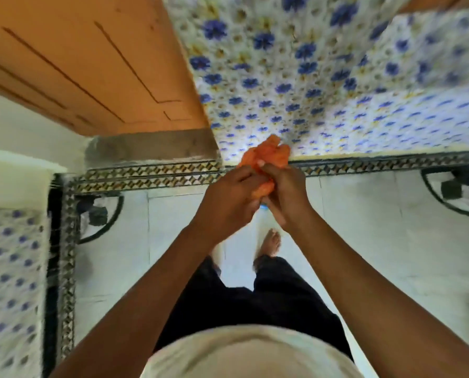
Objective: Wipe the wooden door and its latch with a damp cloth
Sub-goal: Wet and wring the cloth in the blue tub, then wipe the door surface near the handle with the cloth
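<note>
An orange cloth (266, 155) is bunched up between both of my hands in the middle of the view. My left hand (228, 197) grips its lower part from the left, fingers curled round it. My right hand (285, 192) holds it from the right, with the thumb pinching the cloth's middle. A small blue thing shows under my right hand; I cannot tell what it is. The wooden door (91, 64) is the orange-brown panel at the upper left, apart from my hands. No latch is in view.
A wall of blue-flowered tiles (337, 77) rises ahead, with a patterned border strip (146, 173) along the white tiled floor (378, 241). A grey threshold (151, 148) lies below the door. My bare feet (269, 245) stand on the floor below my hands.
</note>
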Action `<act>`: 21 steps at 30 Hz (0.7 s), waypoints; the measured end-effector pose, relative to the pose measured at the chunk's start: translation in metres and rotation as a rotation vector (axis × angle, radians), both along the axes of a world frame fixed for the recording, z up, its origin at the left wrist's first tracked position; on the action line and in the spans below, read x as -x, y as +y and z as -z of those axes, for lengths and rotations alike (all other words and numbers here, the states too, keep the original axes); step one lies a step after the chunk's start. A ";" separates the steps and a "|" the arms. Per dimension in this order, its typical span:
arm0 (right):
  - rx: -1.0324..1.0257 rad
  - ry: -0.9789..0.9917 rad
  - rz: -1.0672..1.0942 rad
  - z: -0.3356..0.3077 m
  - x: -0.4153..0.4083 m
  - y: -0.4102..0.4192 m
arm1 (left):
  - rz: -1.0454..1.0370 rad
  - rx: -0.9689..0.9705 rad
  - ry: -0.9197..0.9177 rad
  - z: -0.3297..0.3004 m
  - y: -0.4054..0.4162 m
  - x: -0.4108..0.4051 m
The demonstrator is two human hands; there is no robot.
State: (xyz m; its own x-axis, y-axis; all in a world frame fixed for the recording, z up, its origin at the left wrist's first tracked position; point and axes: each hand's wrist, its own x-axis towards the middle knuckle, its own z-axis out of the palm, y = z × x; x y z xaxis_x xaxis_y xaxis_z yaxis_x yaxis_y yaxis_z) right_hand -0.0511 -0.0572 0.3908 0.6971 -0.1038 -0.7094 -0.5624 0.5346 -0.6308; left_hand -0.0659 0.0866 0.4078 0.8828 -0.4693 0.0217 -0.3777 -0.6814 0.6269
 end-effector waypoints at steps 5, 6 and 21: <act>0.044 -0.064 0.013 -0.045 0.004 0.051 | -0.039 0.248 -0.059 -0.047 0.062 0.014; 0.032 -0.083 0.029 -0.053 0.003 0.064 | -0.044 0.296 -0.080 -0.054 0.078 0.014; -0.169 -0.213 0.424 -0.136 -0.059 0.265 | 0.026 0.306 -0.283 -0.139 0.309 -0.109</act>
State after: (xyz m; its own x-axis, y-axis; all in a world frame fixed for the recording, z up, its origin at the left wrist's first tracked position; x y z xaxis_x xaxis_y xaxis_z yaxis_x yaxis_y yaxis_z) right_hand 0.0078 0.2082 0.5269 0.7494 -0.3050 -0.5877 -0.1418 0.7931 -0.5923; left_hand 0.0434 0.3952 0.5466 0.8098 -0.4256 0.4039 -0.5789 -0.4673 0.6682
